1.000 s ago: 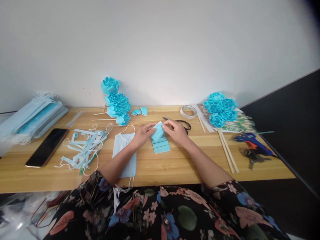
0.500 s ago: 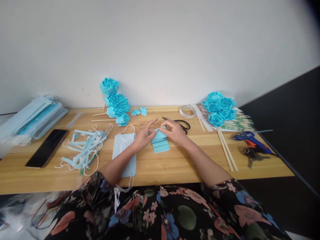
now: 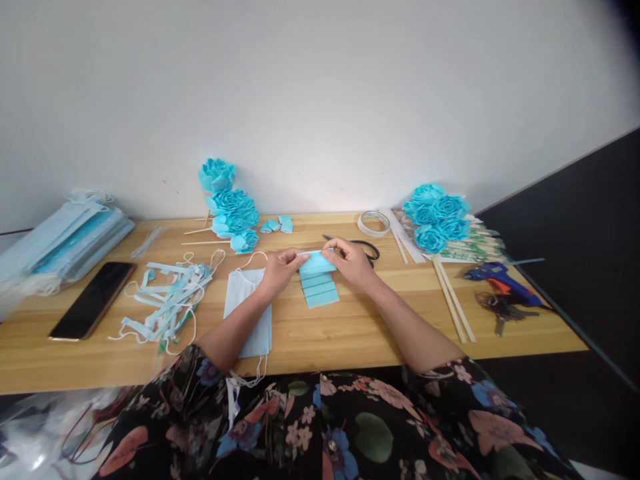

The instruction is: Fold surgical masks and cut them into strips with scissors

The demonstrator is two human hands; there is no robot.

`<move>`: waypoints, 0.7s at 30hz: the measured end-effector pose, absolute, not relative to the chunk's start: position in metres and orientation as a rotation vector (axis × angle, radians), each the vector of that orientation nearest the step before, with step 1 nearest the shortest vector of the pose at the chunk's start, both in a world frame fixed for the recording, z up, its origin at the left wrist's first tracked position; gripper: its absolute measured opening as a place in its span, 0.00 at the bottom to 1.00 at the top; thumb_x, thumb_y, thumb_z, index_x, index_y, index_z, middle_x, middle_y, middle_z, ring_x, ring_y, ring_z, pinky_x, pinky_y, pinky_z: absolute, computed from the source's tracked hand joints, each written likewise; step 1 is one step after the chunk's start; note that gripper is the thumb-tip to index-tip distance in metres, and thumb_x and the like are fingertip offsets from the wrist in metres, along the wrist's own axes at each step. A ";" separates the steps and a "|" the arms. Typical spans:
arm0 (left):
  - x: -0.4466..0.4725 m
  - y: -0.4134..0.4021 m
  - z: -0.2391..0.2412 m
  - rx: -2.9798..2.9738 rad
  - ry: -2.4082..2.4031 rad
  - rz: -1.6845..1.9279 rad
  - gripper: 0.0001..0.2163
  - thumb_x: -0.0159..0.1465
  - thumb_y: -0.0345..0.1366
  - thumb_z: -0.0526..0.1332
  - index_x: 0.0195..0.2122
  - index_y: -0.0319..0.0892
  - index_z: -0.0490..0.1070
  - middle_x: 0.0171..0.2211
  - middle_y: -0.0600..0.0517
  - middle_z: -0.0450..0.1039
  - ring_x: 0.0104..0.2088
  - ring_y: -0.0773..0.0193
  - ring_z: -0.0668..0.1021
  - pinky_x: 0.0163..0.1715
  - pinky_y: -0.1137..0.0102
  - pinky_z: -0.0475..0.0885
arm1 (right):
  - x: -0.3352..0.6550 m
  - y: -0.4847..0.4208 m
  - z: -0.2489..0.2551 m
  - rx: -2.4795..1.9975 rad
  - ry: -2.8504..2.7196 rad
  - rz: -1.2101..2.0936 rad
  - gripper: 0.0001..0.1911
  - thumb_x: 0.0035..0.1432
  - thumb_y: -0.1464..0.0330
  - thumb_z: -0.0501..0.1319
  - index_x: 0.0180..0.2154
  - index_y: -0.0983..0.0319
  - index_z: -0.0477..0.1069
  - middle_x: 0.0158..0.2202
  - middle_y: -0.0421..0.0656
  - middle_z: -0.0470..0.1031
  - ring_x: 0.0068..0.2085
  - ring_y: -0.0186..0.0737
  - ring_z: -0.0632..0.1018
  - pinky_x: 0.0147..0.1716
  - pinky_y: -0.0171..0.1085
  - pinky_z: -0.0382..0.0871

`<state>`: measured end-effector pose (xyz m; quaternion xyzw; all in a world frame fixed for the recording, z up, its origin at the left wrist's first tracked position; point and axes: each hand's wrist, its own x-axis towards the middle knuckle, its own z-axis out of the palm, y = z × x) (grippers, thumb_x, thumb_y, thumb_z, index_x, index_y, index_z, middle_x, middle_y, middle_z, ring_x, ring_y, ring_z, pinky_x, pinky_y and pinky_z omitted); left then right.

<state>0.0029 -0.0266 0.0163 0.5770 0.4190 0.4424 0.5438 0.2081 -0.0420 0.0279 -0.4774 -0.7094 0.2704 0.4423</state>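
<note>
A pleated blue mask piece (image 3: 318, 283) lies flat on the wooden table (image 3: 350, 327) in front of me. My left hand (image 3: 278, 268) pinches its upper left corner. Its upper right corner is pinched by my right hand (image 3: 352, 262). Both hands fold the top edge of the piece over. A whole pale blue face mask (image 3: 249, 308) lies under my left forearm. Black scissors (image 3: 364, 247) rest just behind my right hand.
Blue mask flowers (image 3: 231, 210) lean at the back, more flowers on sticks (image 3: 440, 217) at right. Cut strips and ear loops (image 3: 167, 301), a phone (image 3: 93, 299), a mask stack (image 3: 60, 243) sit left. Tape roll (image 3: 376, 223), chopsticks (image 3: 453, 300), glue gun (image 3: 503, 279), keys (image 3: 497, 310) sit right.
The raised flap of the blue piece has been brought down and flattened into a fold along the top edge. Both hands stayed on it, shifting slightly.
</note>
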 end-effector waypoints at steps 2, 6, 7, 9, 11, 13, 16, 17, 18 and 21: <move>0.003 -0.028 0.020 1.391 1.023 1.051 0.22 0.52 0.55 0.70 0.22 0.39 0.72 0.19 0.55 0.67 0.22 0.70 0.66 0.24 0.73 0.61 | 0.208 -0.042 0.028 -1.172 -1.762 0.671 0.12 0.63 0.59 0.61 0.34 0.60 0.74 0.31 0.41 0.76 0.31 0.37 0.72 0.32 0.36 0.62; 0.003 -0.029 0.023 1.424 1.054 1.061 0.22 0.52 0.55 0.70 0.21 0.39 0.72 0.19 0.55 0.66 0.22 0.70 0.67 0.24 0.73 0.61 | 0.208 -0.041 0.027 -1.165 -1.767 0.660 0.12 0.64 0.60 0.61 0.34 0.60 0.75 0.31 0.41 0.76 0.31 0.37 0.73 0.32 0.36 0.63; 0.003 -0.028 0.023 1.426 1.052 1.064 0.22 0.52 0.55 0.70 0.21 0.39 0.72 0.19 0.55 0.67 0.22 0.69 0.67 0.24 0.73 0.61 | 0.208 -0.041 0.027 -1.166 -1.769 0.658 0.11 0.64 0.60 0.61 0.34 0.60 0.75 0.31 0.41 0.76 0.32 0.37 0.73 0.32 0.36 0.63; 0.003 -0.028 0.021 1.418 1.042 1.078 0.21 0.53 0.55 0.69 0.21 0.39 0.71 0.19 0.55 0.67 0.23 0.69 0.67 0.24 0.73 0.62 | 0.208 -0.041 0.027 -1.167 -1.769 0.660 0.11 0.64 0.60 0.61 0.34 0.60 0.75 0.31 0.41 0.77 0.32 0.38 0.73 0.32 0.36 0.63; 0.003 -0.027 0.018 1.408 1.025 1.093 0.21 0.55 0.55 0.68 0.23 0.40 0.72 0.20 0.55 0.67 0.23 0.69 0.67 0.24 0.72 0.62 | 0.208 -0.041 0.027 -1.166 -1.767 0.667 0.11 0.64 0.61 0.61 0.34 0.60 0.75 0.32 0.41 0.77 0.33 0.38 0.74 0.33 0.36 0.64; 0.002 -0.025 0.015 1.413 1.015 1.104 0.20 0.56 0.55 0.67 0.26 0.40 0.73 0.22 0.55 0.67 0.24 0.69 0.67 0.25 0.72 0.62 | 0.209 -0.041 0.027 -1.165 -1.775 0.677 0.10 0.64 0.61 0.62 0.34 0.60 0.75 0.33 0.42 0.78 0.34 0.39 0.76 0.35 0.37 0.66; 0.001 -0.025 0.012 1.501 1.039 1.088 0.19 0.57 0.53 0.66 0.27 0.40 0.74 0.23 0.54 0.68 0.25 0.68 0.68 0.26 0.72 0.62 | 0.209 -0.040 0.026 -1.149 -1.832 0.671 0.10 0.63 0.60 0.63 0.37 0.60 0.77 0.38 0.43 0.81 0.39 0.42 0.78 0.41 0.38 0.68; 0.001 -0.026 0.012 1.548 1.053 1.076 0.18 0.58 0.52 0.66 0.28 0.40 0.74 0.23 0.54 0.69 0.25 0.68 0.68 0.27 0.72 0.62 | 0.209 -0.039 0.025 -1.138 -1.866 0.656 0.10 0.62 0.59 0.64 0.38 0.60 0.78 0.39 0.43 0.81 0.40 0.42 0.79 0.42 0.39 0.68; 0.000 -0.027 0.012 1.602 1.067 1.062 0.18 0.59 0.52 0.65 0.28 0.40 0.74 0.23 0.54 0.69 0.26 0.68 0.68 0.27 0.72 0.61 | 0.209 -0.039 0.024 -1.120 -1.906 0.635 0.11 0.62 0.59 0.65 0.39 0.59 0.78 0.38 0.43 0.81 0.41 0.43 0.79 0.43 0.39 0.68; 0.000 -0.029 0.012 1.723 1.075 1.040 0.16 0.60 0.50 0.65 0.27 0.40 0.74 0.23 0.54 0.70 0.25 0.68 0.68 0.27 0.72 0.61 | 0.208 -0.038 0.022 -1.063 -2.004 0.547 0.10 0.64 0.60 0.64 0.35 0.59 0.78 0.34 0.43 0.81 0.37 0.42 0.78 0.43 0.39 0.67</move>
